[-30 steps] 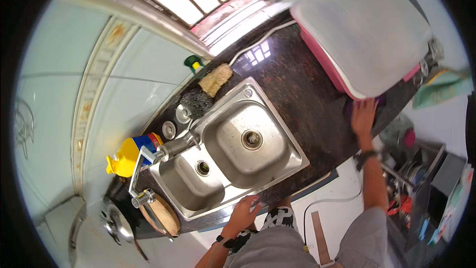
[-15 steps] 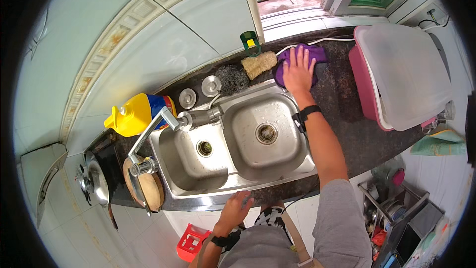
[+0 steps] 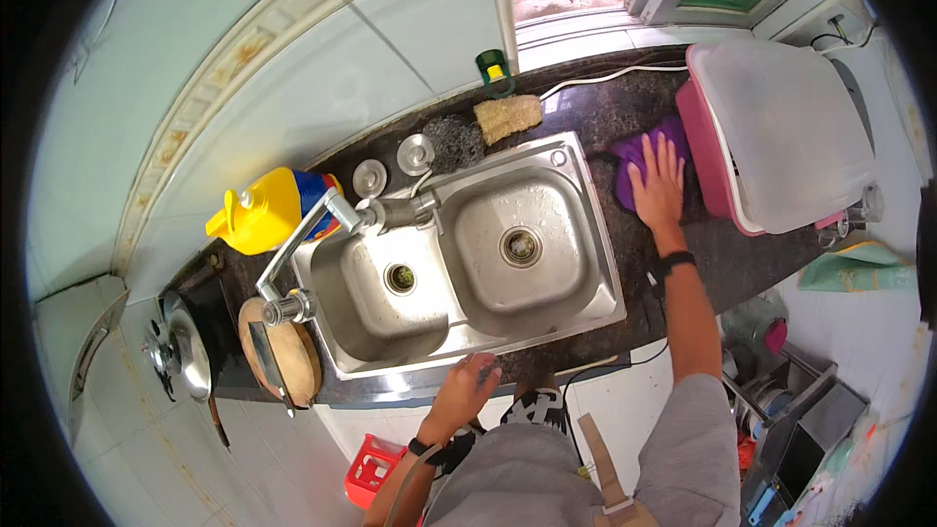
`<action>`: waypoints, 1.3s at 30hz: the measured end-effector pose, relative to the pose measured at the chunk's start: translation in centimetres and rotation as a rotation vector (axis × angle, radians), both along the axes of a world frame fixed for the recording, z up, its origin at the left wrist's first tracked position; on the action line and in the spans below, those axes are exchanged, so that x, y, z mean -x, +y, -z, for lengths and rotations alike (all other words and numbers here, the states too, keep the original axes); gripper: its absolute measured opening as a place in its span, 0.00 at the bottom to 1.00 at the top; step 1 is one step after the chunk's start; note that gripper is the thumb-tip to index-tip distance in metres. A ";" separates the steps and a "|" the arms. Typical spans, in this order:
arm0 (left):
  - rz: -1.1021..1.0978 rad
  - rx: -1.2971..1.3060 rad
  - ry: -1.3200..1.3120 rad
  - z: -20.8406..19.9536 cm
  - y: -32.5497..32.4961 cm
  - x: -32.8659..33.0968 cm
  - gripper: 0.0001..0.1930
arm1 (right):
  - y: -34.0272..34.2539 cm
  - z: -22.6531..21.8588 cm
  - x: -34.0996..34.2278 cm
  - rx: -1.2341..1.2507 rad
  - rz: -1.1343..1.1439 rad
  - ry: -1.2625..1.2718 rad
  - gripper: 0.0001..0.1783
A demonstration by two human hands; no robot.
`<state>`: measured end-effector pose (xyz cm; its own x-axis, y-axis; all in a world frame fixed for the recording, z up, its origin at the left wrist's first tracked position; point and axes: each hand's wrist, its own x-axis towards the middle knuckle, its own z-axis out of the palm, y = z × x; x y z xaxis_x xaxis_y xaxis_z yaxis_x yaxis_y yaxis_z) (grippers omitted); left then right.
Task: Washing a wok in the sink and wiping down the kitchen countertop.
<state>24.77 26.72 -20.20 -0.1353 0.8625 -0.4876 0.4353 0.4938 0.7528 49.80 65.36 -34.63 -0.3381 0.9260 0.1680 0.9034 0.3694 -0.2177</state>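
Note:
My right hand [image 3: 660,182] lies flat on a purple cloth [image 3: 626,154], fingers spread. It presses the cloth to the dark stone counter [image 3: 634,254], between the sink and a pink bin. The palm hides part of the cloth. At the counter's front edge, below the sink, my left hand [image 3: 461,392] is empty, its fingers loosely bent. Between the hands sits a steel double-bowl sink [image 3: 607,278]; water drops dot its right bowl. A pull-out style faucet [image 3: 293,244] reaches over the left bowl.
Behind the sink stand a yellow jug [image 3: 268,210], two metal lids [image 3: 416,154], a dark scouring pad [image 3: 455,142], a tan loofah [image 3: 509,118] and a green bottle [image 3: 494,71]. The pink bin [image 3: 705,156] bounds the right; a cutting board with a knife [image 3: 278,356] leans left.
My right hand has slid the purple cloth rightward and nearer to me, from the sink's back corner to beside the pink bin. My left hand has hardly moved.

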 end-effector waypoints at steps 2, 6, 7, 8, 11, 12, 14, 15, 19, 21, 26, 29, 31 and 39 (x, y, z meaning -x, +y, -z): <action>-0.054 -0.004 -0.012 0.1 -0.8 0.8 0.13 | -3.7 -1.0 -2.7 0.044 -0.063 -0.058 0.35; -0.130 -0.014 -0.052 3.0 -3.8 3.1 0.12 | -14.5 -4.2 -6.3 0.205 -0.303 -0.139 0.35; -0.167 -0.017 -0.022 4.1 -4.6 3.2 0.11 | -17.2 -3.9 -7.2 0.226 -0.363 -0.149 0.36; -0.221 -0.008 -0.007 4.8 -5.4 3.4 0.11 | -20.0 -3.3 -7.6 0.243 -0.402 -0.180 0.37; -0.371 -0.005 -0.097 5.1 -6.7 5.5 0.12 | -27.5 -2.6 -5.7 0.359 -0.523 -0.238 0.41; -0.405 0.009 -0.080 5.2 -8.1 6.2 0.12 | -29.5 -2.4 -4.2 0.425 -0.556 -0.238 0.43; -0.512 0.005 -0.044 6.0 -10.6 7.9 0.12 | -32.4 -1.6 -0.7 0.418 -0.620 -0.178 0.45; -0.543 0.032 0.017 6.4 -12.0 8.6 0.11 | -33.5 -1.3 1.4 0.420 -0.646 -0.175 0.45; -0.730 0.036 0.072 6.6 -17.7 12.7 0.11 | -39.4 -1.5 10.5 0.511 -0.866 -0.208 0.46; -0.813 0.040 0.141 6.6 -20.7 15.2 0.11 | -42.8 -2.1 16.0 0.553 -0.909 -0.220 0.45; -0.886 -0.128 0.621 6.1 -24.7 22.8 0.08 | -50.5 -2.8 29.1 0.532 -1.110 -0.105 0.44; -0.992 -0.044 0.621 6.0 -27.4 26.6 0.11 | -55.4 -3.3 36.4 0.560 -1.099 -0.050 0.44; -0.993 0.026 0.658 6.2 -29.2 28.9 0.16 | -57.9 -3.1 40.3 0.553 -0.990 0.044 0.43; -0.859 0.011 0.627 7.6 -31.6 32.0 0.17 | -57.2 -1.9 50.5 0.442 -0.775 0.115 0.41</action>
